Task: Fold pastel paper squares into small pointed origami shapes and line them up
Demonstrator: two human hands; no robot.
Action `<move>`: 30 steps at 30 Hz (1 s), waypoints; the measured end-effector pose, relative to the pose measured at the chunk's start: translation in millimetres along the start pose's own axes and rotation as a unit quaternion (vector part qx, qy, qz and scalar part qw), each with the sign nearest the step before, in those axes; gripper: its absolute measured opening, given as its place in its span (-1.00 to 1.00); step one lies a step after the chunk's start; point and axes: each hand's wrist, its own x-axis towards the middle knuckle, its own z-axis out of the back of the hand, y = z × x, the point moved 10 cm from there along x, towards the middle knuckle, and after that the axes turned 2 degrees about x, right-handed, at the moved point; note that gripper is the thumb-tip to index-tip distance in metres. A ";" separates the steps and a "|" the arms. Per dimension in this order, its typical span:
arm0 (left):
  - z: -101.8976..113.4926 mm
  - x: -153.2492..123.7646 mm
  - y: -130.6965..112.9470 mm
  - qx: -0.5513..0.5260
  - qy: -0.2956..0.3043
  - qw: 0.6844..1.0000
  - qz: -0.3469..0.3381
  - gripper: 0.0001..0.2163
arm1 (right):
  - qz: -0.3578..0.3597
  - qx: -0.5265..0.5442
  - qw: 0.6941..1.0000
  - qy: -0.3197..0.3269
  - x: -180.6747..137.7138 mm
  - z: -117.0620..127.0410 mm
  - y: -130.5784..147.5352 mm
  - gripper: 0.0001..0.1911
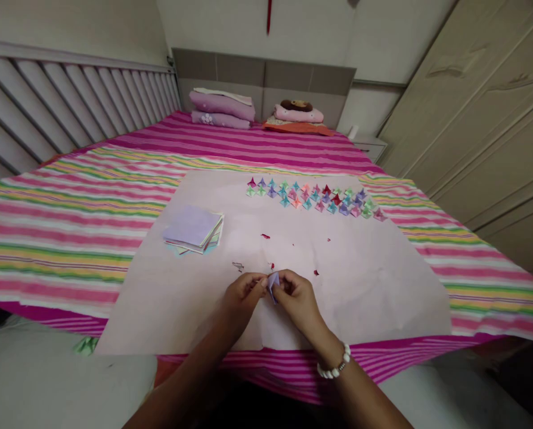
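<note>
A small folded piece of purple paper (273, 286) is held between my two hands, low over the big pale sheet. My left hand (244, 296) pinches its left edge between thumb and fingers. On the other side my right hand (298, 298) grips it, the thumb pressed on its face; a white bead bracelet circles that wrist. Left of my hands lies a stack of square coloured paper (192, 226), purple on top. Folded paper shapes (306, 203) in several colours stand in rows toward the back right of the sheet.
The pale sheet (374, 286) lies on a striped bedspread (61, 226). Small red scraps (265, 236) and a thin clip-like item (238, 266) lie just beyond my hands. Folded bedding (222, 110) sits at the headboard; a railing (70, 101) runs along the left.
</note>
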 end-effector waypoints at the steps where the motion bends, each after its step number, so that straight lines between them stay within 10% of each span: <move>1: -0.5 -1.4 -5.0 0.030 -0.004 0.999 -0.017 -0.81 | 0.017 -0.023 1.000 -0.010 -0.4 1.2 2.9 -0.92; 9: -4.0 -11.8 -42.6 0.216 -0.055 0.952 -0.212 -0.85 | 0.089 -0.057 0.994 -0.030 -3.2 1.8 20.0 -0.82; 14: 4.9 -13.2 -41.7 0.229 -0.093 0.947 -0.207 -0.85 | 0.055 0.018 0.998 -0.040 -0.8 4.9 10.1 -0.81; 20: -13.7 -22.1 -59.9 0.226 0.023 0.924 -0.307 -0.72 | -0.046 0.099 0.994 -0.025 1.2 5.6 -1.9 -0.88; 30: 4.4 -8.4 -45.4 0.117 -0.020 0.977 -0.176 -0.92 | -0.100 0.195 0.975 0.024 -2.6 -3.4 -10.1 -0.70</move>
